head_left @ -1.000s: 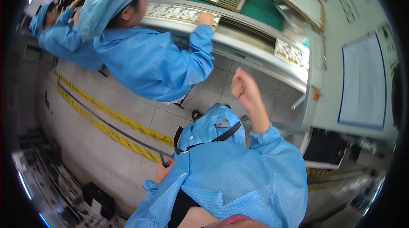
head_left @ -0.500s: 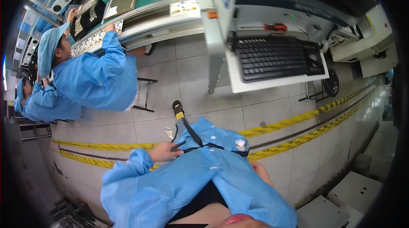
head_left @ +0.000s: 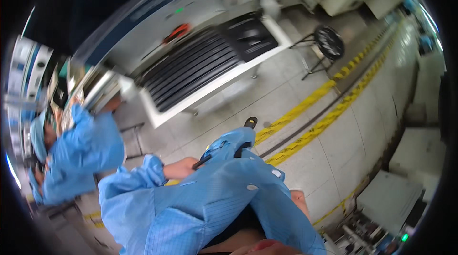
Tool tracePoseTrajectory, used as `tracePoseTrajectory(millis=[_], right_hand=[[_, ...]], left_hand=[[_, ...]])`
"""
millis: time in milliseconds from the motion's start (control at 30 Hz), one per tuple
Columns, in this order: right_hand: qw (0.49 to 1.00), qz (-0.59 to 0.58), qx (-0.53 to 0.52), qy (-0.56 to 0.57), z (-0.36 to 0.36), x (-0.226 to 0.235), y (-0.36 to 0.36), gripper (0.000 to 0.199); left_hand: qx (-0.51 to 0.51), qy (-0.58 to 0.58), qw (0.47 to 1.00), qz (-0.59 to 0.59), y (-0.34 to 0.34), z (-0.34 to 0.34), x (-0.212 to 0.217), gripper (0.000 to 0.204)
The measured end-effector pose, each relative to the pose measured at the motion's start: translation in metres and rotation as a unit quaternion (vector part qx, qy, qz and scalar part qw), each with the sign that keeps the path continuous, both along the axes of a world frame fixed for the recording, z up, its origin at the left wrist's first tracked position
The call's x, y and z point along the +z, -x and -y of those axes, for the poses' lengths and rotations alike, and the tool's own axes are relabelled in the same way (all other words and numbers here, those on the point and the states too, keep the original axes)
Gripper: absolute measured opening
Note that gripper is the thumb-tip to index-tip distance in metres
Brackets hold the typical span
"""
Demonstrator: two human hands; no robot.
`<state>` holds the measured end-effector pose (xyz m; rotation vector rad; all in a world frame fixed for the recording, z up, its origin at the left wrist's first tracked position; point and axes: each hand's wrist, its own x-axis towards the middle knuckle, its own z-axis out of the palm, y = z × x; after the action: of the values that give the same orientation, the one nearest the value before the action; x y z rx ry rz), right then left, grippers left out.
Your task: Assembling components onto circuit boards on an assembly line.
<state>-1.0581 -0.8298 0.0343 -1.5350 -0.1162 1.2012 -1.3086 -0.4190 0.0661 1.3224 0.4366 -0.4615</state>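
Observation:
My left hand (head_left: 180,168) is low in front of my blue work coat (head_left: 205,198). It is closed round a slim black stick-like tool (head_left: 202,161), whose end sticks out past the fingers. My right hand (head_left: 299,201) hangs beside the coat on the right; its fingers are blurred and partly hidden, and I make out nothing in it. One dark shoe (head_left: 251,122) shows on the floor ahead of me.
A black keyboard (head_left: 191,66) lies on a white shelf (head_left: 214,82), with an orange-red tool (head_left: 177,32) behind it. Beyond stands a round black stool (head_left: 329,43). Yellow floor tape (head_left: 305,143) runs diagonally. Workers in blue (head_left: 90,136) sit left; grey cabinets (head_left: 389,200) stand right.
My view has swung to the right and forward, so the shelf with the keyboard and the seated workers have shifted left and come round. The tool stays in my left hand.

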Motion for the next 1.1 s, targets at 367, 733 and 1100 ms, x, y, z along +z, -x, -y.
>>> tracePoseTrajectory(millis=[367,733,1100], right_hand=[[0.961,0.059,-0.244,-0.118,-0.101,0.057,-0.188,0.026],[0.972,0.163,0.144,-0.087,-0.216,0.071,-0.547,0.040],[0.932,0.146,0.314,-0.105,-0.433,0.032,-0.706,0.046]], left_hand=[[-0.184,0.056,0.973,0.125,-0.325,-0.047,-0.009,0.026],[0.199,0.011,0.979,0.049,-0.576,-0.009,-0.039,0.020],[0.523,-0.144,0.838,-0.062,-0.697,-0.104,-0.060,0.022]])
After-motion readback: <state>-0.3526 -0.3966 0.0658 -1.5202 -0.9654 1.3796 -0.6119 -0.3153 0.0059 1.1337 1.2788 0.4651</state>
